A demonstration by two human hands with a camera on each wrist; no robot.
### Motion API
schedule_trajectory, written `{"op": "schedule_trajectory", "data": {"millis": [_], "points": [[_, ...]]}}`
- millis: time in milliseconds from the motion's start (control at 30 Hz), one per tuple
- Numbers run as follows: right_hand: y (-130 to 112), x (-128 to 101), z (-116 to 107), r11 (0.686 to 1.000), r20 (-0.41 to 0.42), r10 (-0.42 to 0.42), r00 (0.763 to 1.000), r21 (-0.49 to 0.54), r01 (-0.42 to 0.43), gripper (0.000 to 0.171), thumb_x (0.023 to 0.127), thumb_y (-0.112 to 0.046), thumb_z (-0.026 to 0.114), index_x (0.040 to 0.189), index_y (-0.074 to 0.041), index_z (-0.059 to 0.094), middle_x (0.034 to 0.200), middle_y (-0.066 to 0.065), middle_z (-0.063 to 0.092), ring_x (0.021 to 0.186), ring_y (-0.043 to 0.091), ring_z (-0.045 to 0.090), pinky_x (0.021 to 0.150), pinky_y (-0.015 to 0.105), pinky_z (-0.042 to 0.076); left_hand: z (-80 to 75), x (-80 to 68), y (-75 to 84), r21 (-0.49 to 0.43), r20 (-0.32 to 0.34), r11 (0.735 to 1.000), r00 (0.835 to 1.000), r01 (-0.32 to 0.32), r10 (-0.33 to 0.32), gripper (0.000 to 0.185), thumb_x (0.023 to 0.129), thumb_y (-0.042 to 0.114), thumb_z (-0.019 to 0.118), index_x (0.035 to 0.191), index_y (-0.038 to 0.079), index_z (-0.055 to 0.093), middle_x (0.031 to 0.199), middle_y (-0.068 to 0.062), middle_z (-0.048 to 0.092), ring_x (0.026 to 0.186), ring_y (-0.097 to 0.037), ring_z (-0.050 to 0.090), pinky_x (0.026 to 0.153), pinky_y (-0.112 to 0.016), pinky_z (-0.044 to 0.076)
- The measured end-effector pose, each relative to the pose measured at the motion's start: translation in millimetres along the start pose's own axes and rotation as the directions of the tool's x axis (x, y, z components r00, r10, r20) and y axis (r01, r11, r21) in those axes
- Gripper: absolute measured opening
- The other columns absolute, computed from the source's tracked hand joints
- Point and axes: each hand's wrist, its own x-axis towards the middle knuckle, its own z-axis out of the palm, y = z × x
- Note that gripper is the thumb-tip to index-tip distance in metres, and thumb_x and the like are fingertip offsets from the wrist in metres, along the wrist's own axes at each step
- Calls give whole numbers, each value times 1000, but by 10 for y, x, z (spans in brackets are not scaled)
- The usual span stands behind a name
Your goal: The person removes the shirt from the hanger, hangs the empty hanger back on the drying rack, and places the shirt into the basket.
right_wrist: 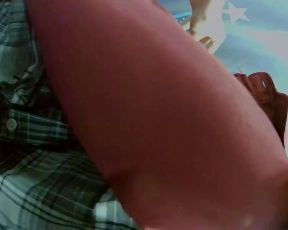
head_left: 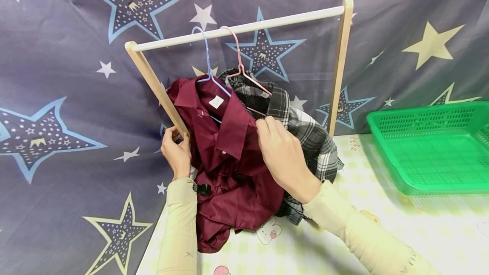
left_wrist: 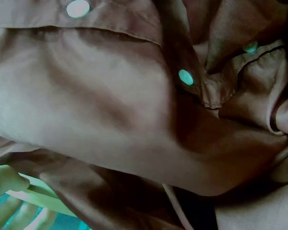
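Note:
A maroon shirt (head_left: 229, 156) hangs on a blue hanger (head_left: 208, 63) from the white bar (head_left: 267, 22) of a small wooden rack, its hem bunched on the table. My left hand (head_left: 176, 139) grips the rack's slanted left post (head_left: 153, 82); in the left wrist view my thumb (left_wrist: 5, 179) curls over that post (left_wrist: 43, 197) beside the maroon cloth (left_wrist: 110, 105). At the shirt's right shoulder my right hand (head_left: 263, 125) pinches the fabric. Behind it a plaid shirt (head_left: 309, 135) hangs on a pink hanger (head_left: 240, 60). The right wrist view shows maroon cloth (right_wrist: 149, 120) and plaid (right_wrist: 29, 143).
A green perforated basket (head_left: 431, 147) stands at the right on the checked tablecloth (head_left: 382, 241). The rack's right post (head_left: 340, 67) rises between the shirts and the basket. A dark star-patterned curtain (head_left: 57, 96) hangs behind and to the left.

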Motion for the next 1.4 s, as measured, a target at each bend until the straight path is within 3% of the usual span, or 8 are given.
{"op": "schedule_trajectory", "data": {"millis": [267, 467, 800, 1133, 1400], "points": [[43, 43, -114, 999, -62, 22, 998, 25, -21, 7, 100, -7, 50, 96, -2, 52, 82, 10, 50, 74, 28, 55, 50, 37, 49, -1, -1, 1, 3, 2, 1000, 1000, 26, -26, 25, 84, 6, 73, 108, 5, 70, 102, -16, 71, 96, -33, 65, 96, -42, 46], [89, 13, -218, 998, -78, 23, 997, 61, -18, 8, 100, -9, 51, 100, -2, 53, 83, 9, 50, 75, 28, 55, 50, 38, 49, -1, 5, 7, -11, 6, 1000, 1000, 11, -11, 25, 83, 4, 71, 108, 4, 70, 103, -17, 71, 96, -35, 66, 95, -44, 46], [131, -108, -356, 994, -34, 27, 999, 106, -23, 9, 101, -10, 50, 102, -1, 53, 85, 9, 51, 75, 26, 55, 47, 39, 50, 2, 6, -4, -23, 6, 1000, 1000, 5, -5, 24, 83, 4, 70, 108, 3, 70, 103, -16, 71, 94, -32, 68, 95, -44, 48], [194, -288, -471, 988, 32, 37, 999, 152, -41, 11, 99, -10, 52, 106, -3, 55, 85, 8, 50, 63, 22, 53, 47, 36, 48, -7, 15, 13, -29, 7, 999, 1000, 16, -16, 25, 82, 4, 71, 107, 5, 70, 102, -15, 71, 94, -32, 67, 94, -43, 48], [338, -445, -555, 981, 22, 21, 1000, 192, -25, 14, 97, -10, 54, 109, -2, 58, 90, 9, 55, 60, 24, 57, 52, 39, 52, 17, -5, 2, -32, -8, 999, 1000, -11, 11, 26, 84, 0, 69, 110, 3, 69, 101, -15, 71, 93, -30, 67, 89, -42, 52]]}}
